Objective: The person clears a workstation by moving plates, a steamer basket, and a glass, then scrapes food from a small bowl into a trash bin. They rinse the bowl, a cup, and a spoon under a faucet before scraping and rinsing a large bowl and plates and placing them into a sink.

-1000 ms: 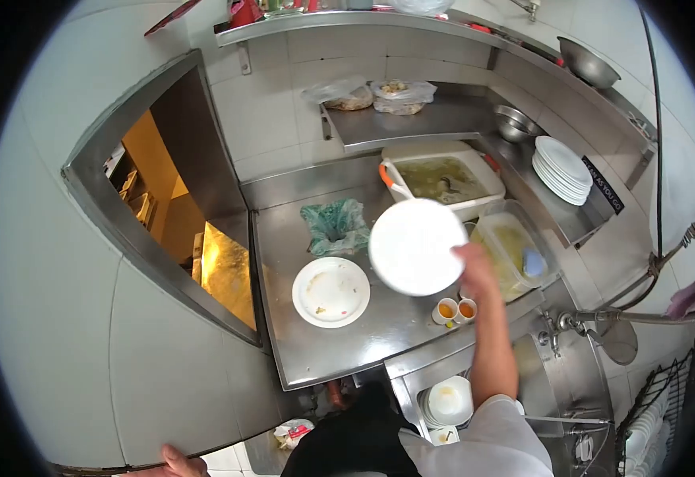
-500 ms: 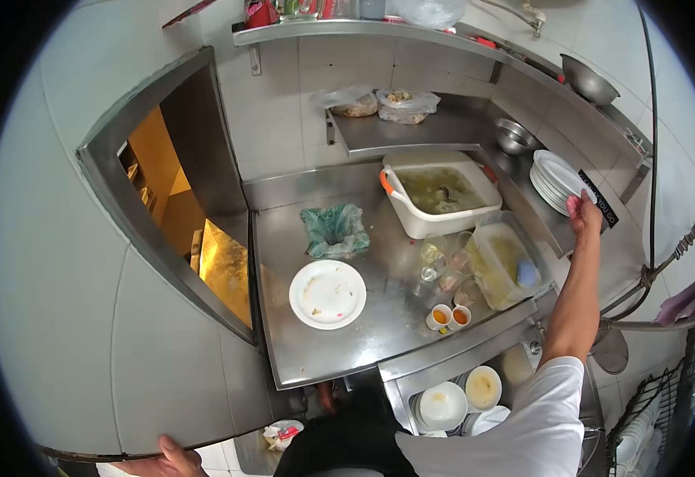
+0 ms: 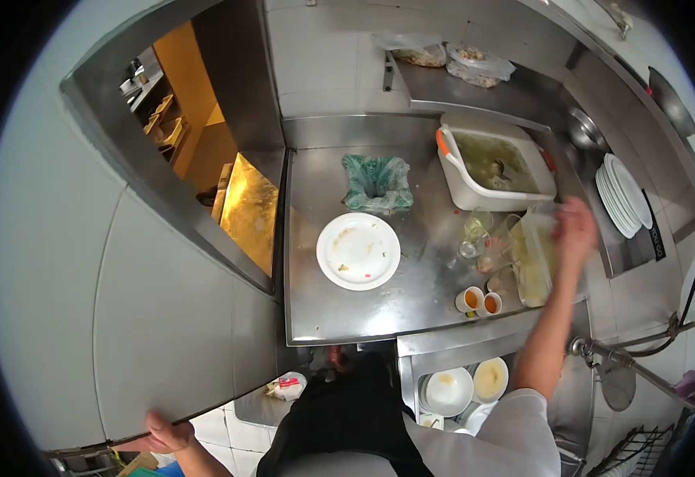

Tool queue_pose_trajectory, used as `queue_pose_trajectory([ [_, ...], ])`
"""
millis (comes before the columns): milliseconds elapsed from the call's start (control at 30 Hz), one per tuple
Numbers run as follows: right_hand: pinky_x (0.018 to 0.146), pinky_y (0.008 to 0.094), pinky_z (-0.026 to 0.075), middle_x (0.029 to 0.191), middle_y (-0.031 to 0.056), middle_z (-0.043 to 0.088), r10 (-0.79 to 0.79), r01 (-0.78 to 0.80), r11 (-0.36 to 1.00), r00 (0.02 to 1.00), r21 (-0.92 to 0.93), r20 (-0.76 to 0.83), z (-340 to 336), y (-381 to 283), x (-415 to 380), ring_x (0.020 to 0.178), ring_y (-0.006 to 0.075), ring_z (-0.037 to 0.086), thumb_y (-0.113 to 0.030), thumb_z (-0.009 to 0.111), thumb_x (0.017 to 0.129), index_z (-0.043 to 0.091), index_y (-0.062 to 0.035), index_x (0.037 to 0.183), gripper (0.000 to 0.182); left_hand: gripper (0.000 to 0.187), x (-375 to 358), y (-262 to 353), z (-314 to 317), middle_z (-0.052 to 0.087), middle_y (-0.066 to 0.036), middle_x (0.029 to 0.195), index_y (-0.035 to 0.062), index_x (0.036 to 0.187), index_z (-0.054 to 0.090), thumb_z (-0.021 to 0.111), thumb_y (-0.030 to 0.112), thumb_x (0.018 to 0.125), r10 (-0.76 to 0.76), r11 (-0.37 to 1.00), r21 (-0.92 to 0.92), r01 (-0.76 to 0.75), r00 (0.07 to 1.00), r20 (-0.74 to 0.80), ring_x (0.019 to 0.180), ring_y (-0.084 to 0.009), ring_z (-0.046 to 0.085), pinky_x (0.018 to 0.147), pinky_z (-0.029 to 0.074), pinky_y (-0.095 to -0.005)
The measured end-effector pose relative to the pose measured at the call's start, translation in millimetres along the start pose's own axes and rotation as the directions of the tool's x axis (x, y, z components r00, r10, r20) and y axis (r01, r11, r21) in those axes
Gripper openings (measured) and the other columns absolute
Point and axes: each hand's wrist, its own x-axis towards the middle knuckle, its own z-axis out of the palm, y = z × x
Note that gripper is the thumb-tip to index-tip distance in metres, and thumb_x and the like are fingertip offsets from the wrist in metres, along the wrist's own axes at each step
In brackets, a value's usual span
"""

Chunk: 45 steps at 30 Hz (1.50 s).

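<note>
My right hand point(image 3: 575, 226), smeared by motion, hovers over the right side of the clear plastic container point(image 3: 534, 258) of cloudy liquid; whether its fingers hold anything does not show. To its right, a stack of white plates point(image 3: 624, 195) leans on the side ledge. At lower left, my left hand point(image 3: 164, 436) touches the tiled wall's edge, thumb and fingers apart, holding nothing. A used white plate point(image 3: 358, 251) with food scraps lies on the steel counter point(image 3: 323, 318). Drinking glasses point(image 3: 477, 234) and two small cups of orange sauce point(image 3: 469, 300) stand beside the clear container.
Behind stands a white tub point(image 3: 494, 195) of murky water with orange handles. A green plastic bag point(image 3: 377, 183) lines an opening in the counter. Used bowls point(image 3: 449, 391) fill the sink below. Left is a pass-through window point(image 3: 244, 215); bagged food point(image 3: 478, 67) sits on the shelf.
My right hand has moved left from the plate stack to over the clear container. The stack stays on the ledge. The camera view has turned, and my left hand remains at the wall edge.
</note>
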Motion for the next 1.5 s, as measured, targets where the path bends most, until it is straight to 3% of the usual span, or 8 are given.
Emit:
queue_pose_trajectory([
  [133, 0.054, 0.0294, 0.045, 0.074, 0.0054, 0.059, 0.350, -0.489, 0.872, 0.645, 0.014, 0.679, 124.9, 76.2, -114.0, 0.066, 0.0151, 0.055, -0.016, 0.055, 0.074, 0.057, -0.0068, 0.095, 0.022, 0.057, 11.5, 7.8, 5.7, 0.027, -0.017, 0.133, 0.0133, 0.135, 0.009, 0.040, 0.007, 0.087, 0.033, 0.991, -0.136, -0.016, 0.992, 0.120, 0.112, -0.0276, 0.037, 0.095, 0.030, -0.0434],
  [200, 0.071, 0.0374, 0.046, 0.089, 0.0160, 0.060, 0.520, -0.242, 0.853, 0.452, -0.462, 0.725, 198.5, 145.9, -163.9, 0.081, 0.0276, 0.059, -0.026, 0.063, 0.071, 0.054, -0.0016, 0.101, 0.040, 0.056, 13.0, 11.6, 10.3, 0.027, -0.015, 0.134, 0.0127, 0.135, 0.009, 0.040, 0.009, 0.088, 0.054, 0.998, 0.009, -0.055, 0.994, 0.099, 0.113, -0.0265, 0.036, 0.095, 0.030, -0.0435],
  [300, 0.075, 0.0373, 0.046, 0.092, 0.0163, 0.060, 0.419, -0.097, 0.861, 0.691, -0.499, 0.589, 234.4, 146.7, -208.1, 0.087, 0.0274, 0.059, -0.026, 0.066, 0.068, 0.053, 0.0032, 0.099, 0.044, 0.056, 15.8, 6.3, 2.3, 0.027, -0.015, 0.133, 0.0106, 0.134, 0.010, 0.041, 0.009, 0.087, 0.027, 0.989, -0.151, -0.007, 0.991, 0.133, 0.113, -0.0262, 0.036, 0.093, 0.032, -0.0423],
  [367, 0.044, 0.0341, 0.049, 0.085, 0.0156, 0.061, 0.719, -0.555, 0.691, 0.596, -0.463, 0.358, 248.5, 144.7, -218.1, 0.068, 0.0230, 0.061, -0.018, 0.067, 0.068, 0.054, 0.0037, 0.095, 0.037, 0.055, 13.4, 7.0, 7.8, 0.028, -0.015, 0.132, 0.0093, 0.133, 0.011, 0.041, 0.008, 0.087, 0.052, 0.987, -0.159, -0.036, 0.994, 0.098, 0.112, -0.0273, 0.038, 0.090, 0.035, -0.0430],
  [733, 0.065, 0.0398, 0.052, 0.103, 0.0158, 0.053, 0.729, -0.919, 0.305, 0.394, 0.250, 0.560, 254.5, 140.3, -245.4, 0.083, 0.0268, 0.059, 0.002, 0.051, 0.070, 0.036, -0.0042, 0.118, 0.050, 0.063, 32.0, 25.1, 34.4, 0.024, -0.018, 0.133, 0.0075, 0.134, 0.012, 0.048, 0.013, 0.083, 0.108, 0.994, 0.006, -0.108, 0.994, 0.031, 0.113, -0.0282, 0.036, 0.092, 0.034, -0.0434],
  [1267, 0.087, 0.0361, 0.043, 0.110, 0.0185, 0.052, 0.805, -0.733, 0.185, 0.495, 0.654, 0.328, -179.3, 123.4, -368.4, 0.097, 0.0278, 0.054, -0.005, 0.050, 0.071, 0.043, 0.0056, 0.115, 0.046, 0.064, 42.8, -1.1, 32.6, 0.034, -0.017, 0.120, 0.0001, 0.124, 0.024, 0.065, 0.011, 0.076, 0.338, 0.932, -0.180, -0.315, 0.935, 0.112, 0.099, -0.0203, 0.042, 0.089, 0.036, -0.0339],
  [1333, 0.087, 0.0356, 0.044, 0.109, 0.0159, 0.052, 0.885, -0.670, 0.259, 0.453, 0.696, 0.107, -256.8, 134.7, -419.5, 0.098, 0.0268, 0.054, -0.005, 0.051, 0.071, 0.041, 0.0043, 0.115, 0.046, 0.056, 60.9, 10.4, 25.8, 0.043, -0.016, 0.114, -0.0034, 0.119, 0.031, 0.064, 0.013, 0.077, 0.643, 0.569, 0.523, -0.634, 0.740, 0.198, 0.091, -0.0196, 0.048, 0.082, 0.041, -0.0320],
  [1500, 0.080, 0.0440, 0.048, 0.106, 0.0147, 0.051, 0.963, -0.707, 0.270, 0.189, 0.654, -0.193, -328.1, 181.2, -492.4, 0.093, 0.0285, 0.055, -0.002, 0.048, 0.071, 0.042, -0.0031, 0.114, 0.043, 0.057, 51.5, -36.4, 15.4, 0.037, -0.017, 0.115, -0.0062, 0.117, 0.025, 0.063, 0.004, 0.076, 0.299, 0.931, 0.146, -0.334, 0.929, 0.217, 0.095, -0.0173, 0.043, 0.082, 0.041, -0.0306],
])
